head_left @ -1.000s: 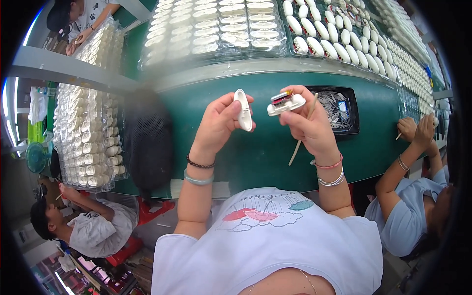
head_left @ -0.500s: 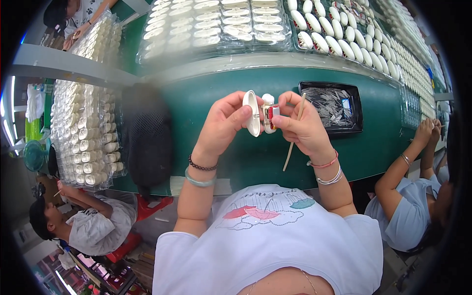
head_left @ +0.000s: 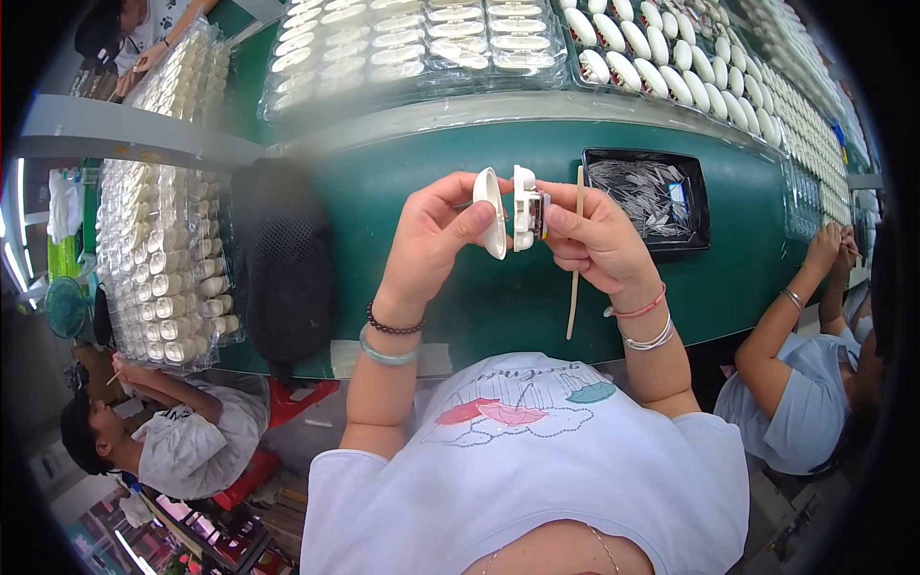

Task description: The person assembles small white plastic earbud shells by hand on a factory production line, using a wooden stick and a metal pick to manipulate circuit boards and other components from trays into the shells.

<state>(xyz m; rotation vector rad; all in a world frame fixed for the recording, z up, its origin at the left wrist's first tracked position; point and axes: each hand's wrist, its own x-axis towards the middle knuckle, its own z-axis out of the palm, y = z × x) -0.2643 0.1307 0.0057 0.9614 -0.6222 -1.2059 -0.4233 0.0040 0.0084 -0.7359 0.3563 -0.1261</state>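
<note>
a white oval shell half stood on edge, hollow side facing right; just beside it, nearly touching, a white housing half stood upright too, small dark and reddish parts showing on its right.

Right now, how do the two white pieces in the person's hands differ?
The white shell in the left hand is a thin, plain, bowl-like half, edge-on to the camera. The white body in the right hand is thicker and blockier, with dark and metallic parts on the side toward that hand. Both are white plastic, held upright, facing each other, nearly touching.
</note>
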